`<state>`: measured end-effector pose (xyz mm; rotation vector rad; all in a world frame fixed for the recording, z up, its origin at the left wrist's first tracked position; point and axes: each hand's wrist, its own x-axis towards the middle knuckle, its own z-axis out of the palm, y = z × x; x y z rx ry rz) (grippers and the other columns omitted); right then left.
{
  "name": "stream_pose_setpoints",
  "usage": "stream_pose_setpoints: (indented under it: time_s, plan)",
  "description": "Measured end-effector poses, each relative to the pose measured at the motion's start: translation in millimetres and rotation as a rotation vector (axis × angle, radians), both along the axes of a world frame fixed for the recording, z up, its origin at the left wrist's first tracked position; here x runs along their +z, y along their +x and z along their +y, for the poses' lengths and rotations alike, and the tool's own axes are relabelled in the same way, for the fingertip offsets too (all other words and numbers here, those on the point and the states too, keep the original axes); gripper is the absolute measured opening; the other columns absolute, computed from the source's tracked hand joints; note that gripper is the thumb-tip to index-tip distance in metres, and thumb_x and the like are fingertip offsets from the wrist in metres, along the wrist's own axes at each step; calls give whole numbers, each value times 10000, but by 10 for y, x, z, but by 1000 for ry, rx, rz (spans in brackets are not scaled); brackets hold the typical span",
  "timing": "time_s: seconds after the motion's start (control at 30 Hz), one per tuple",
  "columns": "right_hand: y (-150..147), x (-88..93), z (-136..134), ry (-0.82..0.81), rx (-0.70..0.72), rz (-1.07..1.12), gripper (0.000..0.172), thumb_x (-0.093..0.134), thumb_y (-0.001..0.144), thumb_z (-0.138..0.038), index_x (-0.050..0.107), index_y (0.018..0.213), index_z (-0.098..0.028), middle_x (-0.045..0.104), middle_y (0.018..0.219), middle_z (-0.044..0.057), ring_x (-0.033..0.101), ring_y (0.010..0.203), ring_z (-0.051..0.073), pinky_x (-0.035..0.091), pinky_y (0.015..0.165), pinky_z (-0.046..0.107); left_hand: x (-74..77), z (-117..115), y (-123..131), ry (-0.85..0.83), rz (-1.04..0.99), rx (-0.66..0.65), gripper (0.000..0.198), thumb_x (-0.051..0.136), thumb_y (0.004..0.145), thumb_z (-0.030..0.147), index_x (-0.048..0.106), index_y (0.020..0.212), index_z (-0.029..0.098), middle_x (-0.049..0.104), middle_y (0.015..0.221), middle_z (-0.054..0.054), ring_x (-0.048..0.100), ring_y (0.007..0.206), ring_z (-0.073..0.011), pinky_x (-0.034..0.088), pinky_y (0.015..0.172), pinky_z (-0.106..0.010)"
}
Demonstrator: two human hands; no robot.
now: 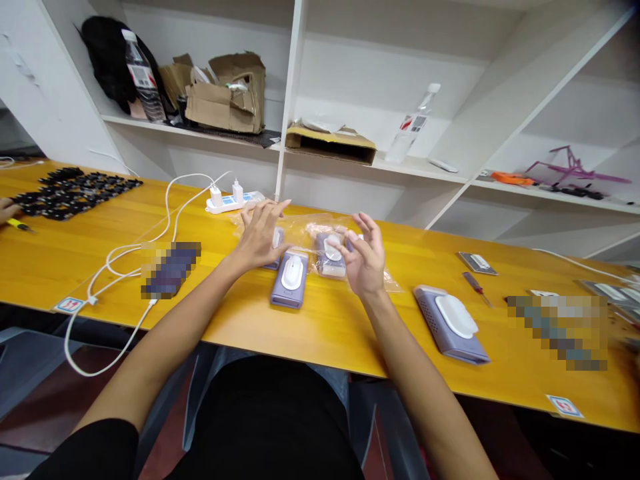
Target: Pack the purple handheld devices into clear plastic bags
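My left hand point(261, 237) hangs with spread fingers over a clear plastic bag point(305, 233) and holds nothing. My right hand point(366, 257) is raised at the bag's right side, fingers curled and empty. Inside the bag lies a lilac device with a white oval top point(330, 257), close to my right fingertips. A similar device point(291, 280) sits on the wooden tabletop point(310, 333) below my left wrist. Another one point(274, 241) is partly hidden behind my left hand. A larger lilac unit point(450, 325) lies further right.
A co-worker's hand point(6, 211) holds a yellow screwdriver point(19, 225) at the far left, near rows of small black parts point(75, 193). White cables run from a power strip point(234, 202). A red-handled screwdriver point(477, 289) lies right. Shelves behind hold cardboard and bottles.
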<state>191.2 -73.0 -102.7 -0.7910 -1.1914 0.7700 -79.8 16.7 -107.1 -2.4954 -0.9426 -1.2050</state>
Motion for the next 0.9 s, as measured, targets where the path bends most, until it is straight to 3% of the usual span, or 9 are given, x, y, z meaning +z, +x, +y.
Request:
stream_pose_setpoints:
  time_s: [0.1,0.2,0.3,0.5,0.67,0.9]
  plan:
    - [-40,-32,47,-305,205,143,580,888,867,-491,673,1377,-319,778,1465,100,829,1203,345,753,914,548,-46,-15,45,23,46,9,902,666,1030,593,327,1778,219,614,1554,-225,473,1533,-453,246,1257,-666]
    - [-74,-72,69,-463,267,109,466,1003,730,-394,792,1106,-217,875,1191,131,864,999,321,759,782,460,-70,-52,91,38,99,-9,903,669,1034,606,337,1773,208,574,1613,-251,456,1563,-464,238,1264,-682]
    - [-61,-84,74,-377,226,20,365,1006,745,-423,861,1007,-215,895,1147,119,860,927,287,747,775,442,-46,-104,109,47,136,-74,1039,698,998,712,257,1801,222,494,1711,-263,394,1631,-477,223,1290,-689]
    - [32,43,5,-118,225,-250,287,927,891,-517,924,1063,-287,903,1218,87,844,1155,316,714,934,461,75,-195,67,16,146,-137,1233,733,922,842,110,1837,299,338,1852,-229,271,1723,-478,164,1358,-692]
    - [23,106,-58,-78,268,-281,285,892,944,-546,929,1096,-308,902,1229,78,840,1149,317,710,961,490,108,-205,45,14,155,-126,1185,770,936,762,150,1830,291,421,1789,-239,306,1701,-502,119,1348,-716]
    - [18,58,-32,-83,294,-197,272,897,944,-498,920,1124,-297,895,1256,82,835,1196,322,699,996,510,144,-190,17,2,140,-103,1120,821,903,683,259,1784,280,513,1681,-234,437,1601,-487,185,1320,-698]
